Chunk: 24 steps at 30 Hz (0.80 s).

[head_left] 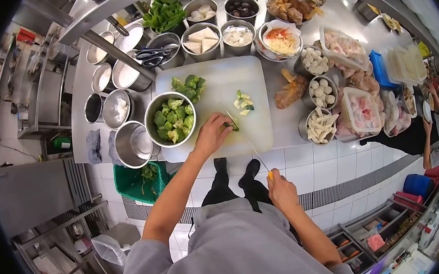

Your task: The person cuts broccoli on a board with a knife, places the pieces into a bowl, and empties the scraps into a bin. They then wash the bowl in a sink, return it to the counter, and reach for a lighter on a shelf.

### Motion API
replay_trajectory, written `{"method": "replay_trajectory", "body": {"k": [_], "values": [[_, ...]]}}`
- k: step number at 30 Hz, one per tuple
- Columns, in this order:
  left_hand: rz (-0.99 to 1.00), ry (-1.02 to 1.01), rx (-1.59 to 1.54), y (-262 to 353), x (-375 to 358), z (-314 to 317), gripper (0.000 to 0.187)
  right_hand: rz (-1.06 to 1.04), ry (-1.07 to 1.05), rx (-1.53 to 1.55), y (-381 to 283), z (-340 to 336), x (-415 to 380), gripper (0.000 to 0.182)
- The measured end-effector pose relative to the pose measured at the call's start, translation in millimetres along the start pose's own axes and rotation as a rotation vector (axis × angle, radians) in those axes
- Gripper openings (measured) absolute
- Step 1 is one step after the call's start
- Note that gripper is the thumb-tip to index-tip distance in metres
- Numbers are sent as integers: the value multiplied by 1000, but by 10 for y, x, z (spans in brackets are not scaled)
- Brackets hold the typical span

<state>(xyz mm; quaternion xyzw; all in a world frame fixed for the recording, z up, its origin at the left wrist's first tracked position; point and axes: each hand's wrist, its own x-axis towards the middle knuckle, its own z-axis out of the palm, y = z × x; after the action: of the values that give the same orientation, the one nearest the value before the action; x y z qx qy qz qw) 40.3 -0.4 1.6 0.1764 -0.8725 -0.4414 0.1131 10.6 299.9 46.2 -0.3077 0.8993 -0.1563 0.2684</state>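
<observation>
My right hand (282, 190) is closed around the yellow handle of a knife (251, 143). Its blade points up and left over the white cutting board (230, 78). With curled fingers, my left hand (212, 133) holds a green broccoli piece (233, 125) on the board, right by the blade tip. Just beyond lie several cut pale-green broccoli stem pieces (242, 102). Left of my left hand, a steel bowl (148, 123) full of broccoli florets (175, 121) sits on the board's left part. Behind it rests an uncut broccoli head (189, 87).
Steel containers of white blocks (201, 39), mushrooms (241, 8) and white balls (323, 92) line the table. Trays of raw meat (360, 109) stand at right. A green bin (135, 183) is below the left edge. Another person's arm (428, 139) shows at far right.
</observation>
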Motion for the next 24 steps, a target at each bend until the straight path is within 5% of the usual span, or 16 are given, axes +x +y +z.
{"method": "replay_trajectory", "body": {"k": [6, 10, 16, 19, 22, 24], "values": [[139, -76, -15, 46, 54, -126, 30, -37, -34, 149, 119, -148, 191, 27], [-25, -85, 120, 180, 40, -163, 30, -64, 7, 133, 97, -227, 176, 28], [-36, 35, 250, 595, 72, -402, 28, -29, 25, 176, 12, -298, 101, 31], [108, 237, 226, 775, 339, -781, 28, -22, 49, 256, -26, -302, 51, 30], [71, 395, 370, 427, 788, -1349, 28, -47, 10, 286, -15, -245, -42, 30], [-110, 242, 511, 74, 1047, -1630, 29, -37, -28, 264, -26, -177, -112, 30]]}}
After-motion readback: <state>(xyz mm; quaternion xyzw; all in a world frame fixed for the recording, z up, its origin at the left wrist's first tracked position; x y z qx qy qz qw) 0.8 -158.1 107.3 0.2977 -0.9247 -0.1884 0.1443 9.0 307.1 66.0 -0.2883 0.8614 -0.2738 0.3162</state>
